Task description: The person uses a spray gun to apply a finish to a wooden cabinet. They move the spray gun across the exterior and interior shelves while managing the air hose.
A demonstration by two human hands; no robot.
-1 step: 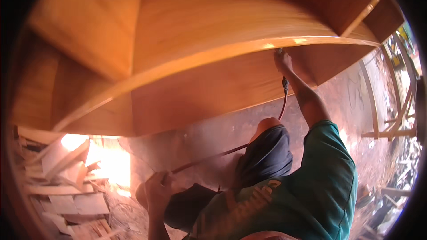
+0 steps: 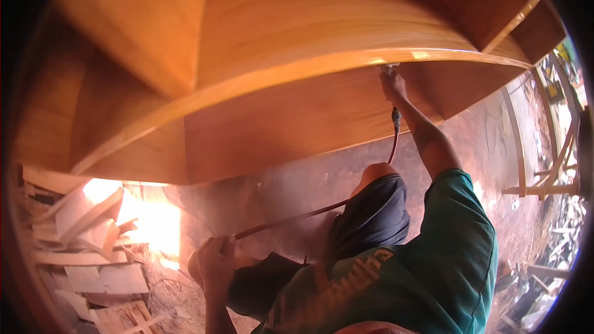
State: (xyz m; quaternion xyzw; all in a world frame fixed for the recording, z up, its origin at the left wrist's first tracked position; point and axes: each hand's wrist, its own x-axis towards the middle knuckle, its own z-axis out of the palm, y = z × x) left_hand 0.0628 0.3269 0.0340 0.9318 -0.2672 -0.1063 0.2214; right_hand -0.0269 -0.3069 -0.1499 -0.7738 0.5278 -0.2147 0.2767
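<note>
A hose (image 2: 291, 217) in the left hand (image 2: 216, 264), a tool (image 2: 388, 69) in the right hand (image 2: 394, 89), beside a cabinet (image 2: 260, 125)

Nearest, at 5 o'clock, is a green shirt (image 2: 427, 266) with pale lettering, and just past it dark shorts (image 2: 374, 216) over bent legs, one bare knee showing. At 7 o'clock the left hand is curled into a fist around the dark red hose, near the other knee. The hose runs from there toward 2 o'clock, passes behind the raised knee, and climbs to a black fitting (image 2: 396, 115) just below the right hand. That hand, at 2 o'clock with the arm stretched out, is closed around the tool; the metal top shows, the rest is hidden by the fingers. The tool is right at the underside of the cabinet's long front edge (image 2: 278, 78). The cabinet, orange-brown wood divided into compartments, fills the view from 9 to 2 o'clock. Beyond, on the reddish floor (image 2: 458, 142), offcuts (image 2: 105, 280) lie heaped at 8 o'clock beside a glaring sunlit patch (image 2: 158, 222), and a wooden frame (image 2: 523, 190) is at 3 o'clock.
</note>
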